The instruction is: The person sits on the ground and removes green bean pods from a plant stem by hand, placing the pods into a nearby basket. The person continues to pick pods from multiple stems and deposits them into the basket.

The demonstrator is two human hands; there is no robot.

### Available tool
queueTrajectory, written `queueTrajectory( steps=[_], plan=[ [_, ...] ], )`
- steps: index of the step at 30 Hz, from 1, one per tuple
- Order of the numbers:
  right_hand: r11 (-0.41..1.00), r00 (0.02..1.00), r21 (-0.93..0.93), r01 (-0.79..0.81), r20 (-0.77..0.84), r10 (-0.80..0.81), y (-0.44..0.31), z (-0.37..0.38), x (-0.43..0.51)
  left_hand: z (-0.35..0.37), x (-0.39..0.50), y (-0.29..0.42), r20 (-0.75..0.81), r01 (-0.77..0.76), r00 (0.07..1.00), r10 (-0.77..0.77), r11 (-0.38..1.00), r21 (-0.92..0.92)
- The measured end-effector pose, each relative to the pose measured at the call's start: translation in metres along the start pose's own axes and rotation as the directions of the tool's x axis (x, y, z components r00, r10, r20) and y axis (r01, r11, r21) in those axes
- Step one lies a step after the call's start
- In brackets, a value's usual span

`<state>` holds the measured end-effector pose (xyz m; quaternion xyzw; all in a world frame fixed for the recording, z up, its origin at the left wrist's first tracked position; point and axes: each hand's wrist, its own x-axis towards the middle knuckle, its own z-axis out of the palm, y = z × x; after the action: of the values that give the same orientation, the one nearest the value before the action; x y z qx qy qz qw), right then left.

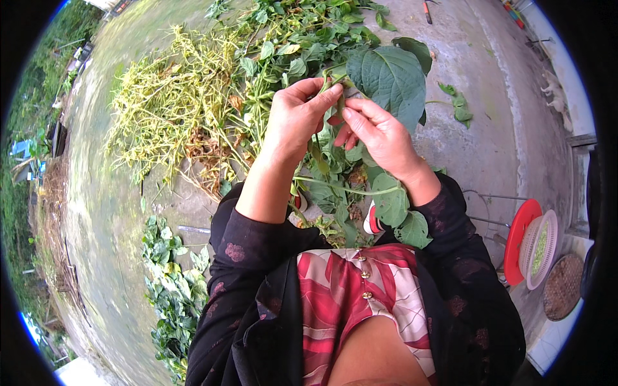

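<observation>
A leafy bean plant stem (pixel 338 78) with large green leaves (pixel 388 79) is between my hands, above my lap. My left hand (pixel 301 108) pinches the stem and a green pod (pixel 341 103) between thumb and fingers. Close beside it on the right, my right hand (pixel 374 130) has its thumb and forefinger at the same pod; whether they grip it is hard to tell. More pods (pixel 319 161) hang below my hands. Lower leaves (pixel 390 200) of a plant lie against my right sleeve.
Yellow-green stripped stalks (pixel 169 101) are heaped at the left, green leafy plants (pixel 309 29) ahead, picked leaves (pixel 174 294) at lower left. At right a pale plastic basket (pixel 540 248) with green contents stands by a red stool (pixel 521 241). A red-handled tool (pixel 427 13) lies on the concrete; an animal (pixel 555 96) lies by the wall.
</observation>
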<state>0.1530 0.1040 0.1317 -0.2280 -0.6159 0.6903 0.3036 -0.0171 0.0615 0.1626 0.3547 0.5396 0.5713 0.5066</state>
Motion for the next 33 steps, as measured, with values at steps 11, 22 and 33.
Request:
queueTrajectory(
  steps=[11, 22, 33],
  plan=[
    [0.994, 0.995, 0.081, -0.068, 0.080, 0.061, 0.001, -0.007, 0.005, 0.002, -0.003, 0.004, 0.015, 0.059, 0.998, -0.058, 0.995, -0.079],
    [0.999, 0.997, 0.042, 0.018, -0.078, -0.015, 0.013, 0.006, 0.003, -0.004, -0.001, -0.003, 0.094, 0.112, 0.992, -0.086, 0.942, -0.315],
    [0.949, 0.976, -0.268, 0.166, -0.092, -0.197, 0.013, 0.007, 0.003, 0.004, -0.006, 0.002, 0.049, -0.176, 0.984, 0.174, 0.983, 0.054]
  ],
)
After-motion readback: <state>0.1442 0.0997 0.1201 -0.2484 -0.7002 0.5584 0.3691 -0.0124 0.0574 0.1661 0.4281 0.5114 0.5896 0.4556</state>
